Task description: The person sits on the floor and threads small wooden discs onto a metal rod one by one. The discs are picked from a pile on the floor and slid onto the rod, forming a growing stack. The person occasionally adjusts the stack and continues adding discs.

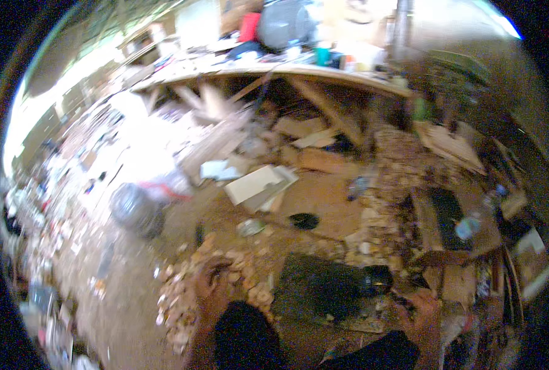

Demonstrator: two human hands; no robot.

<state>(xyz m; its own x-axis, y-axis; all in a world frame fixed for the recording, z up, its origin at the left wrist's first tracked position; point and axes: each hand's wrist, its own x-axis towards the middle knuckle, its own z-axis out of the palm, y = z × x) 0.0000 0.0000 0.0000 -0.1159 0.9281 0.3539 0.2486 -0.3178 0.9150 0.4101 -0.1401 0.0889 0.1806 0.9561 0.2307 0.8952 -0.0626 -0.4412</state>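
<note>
My left hand is over a scatter of pale brown, flat round pieces. Its fingers bend inward, but blur hides whether anything is between them. On the right, my right hand is closed around something small and dark that I cannot make out. Between my hands lies a dark, flat, slab-like piece on the ground. A black, rounded part sits at its right end, close to my right fingertips. My dark-clothed knees partly cover the ground in front.
Wood boards lie ahead, near a dark round object. A filled clear plastic bag stands to the left. More round pieces are heaped at right, beside a wooden frame. A cluttered wooden bench spans the back.
</note>
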